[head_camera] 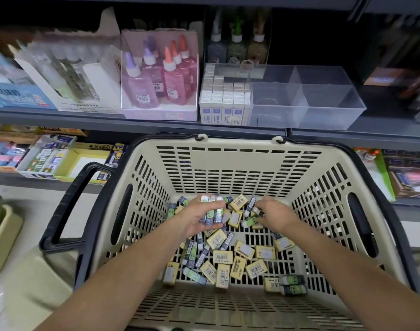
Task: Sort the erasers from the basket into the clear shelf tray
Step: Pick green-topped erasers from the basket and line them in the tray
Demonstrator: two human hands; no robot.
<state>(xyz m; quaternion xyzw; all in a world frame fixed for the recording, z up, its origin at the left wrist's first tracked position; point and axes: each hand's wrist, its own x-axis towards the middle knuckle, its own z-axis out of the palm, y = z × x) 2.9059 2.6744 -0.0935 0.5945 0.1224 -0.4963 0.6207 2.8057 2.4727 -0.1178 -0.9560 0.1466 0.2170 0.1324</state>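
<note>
Deep inside the basket (pixel 228 161), the left hand (pixel 197 222) clamps a stack of erasers (pixel 213 213) while the right hand (pixel 276 212) pinches another; gathering only matching ones, squared, would suit the clear shelf tray (pixel 323 103) above it.

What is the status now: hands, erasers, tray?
Left hand holds several green erasers; right hand pinches an eraser in the basket. Clear tray: only left section stocked. Nothing blocks the way up.

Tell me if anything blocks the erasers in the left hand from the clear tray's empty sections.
Nothing visible does. The left hand grips erasers inside the basket, so they must clear its far wall; the clear tray is open-topped, its right sections empty.
</note>
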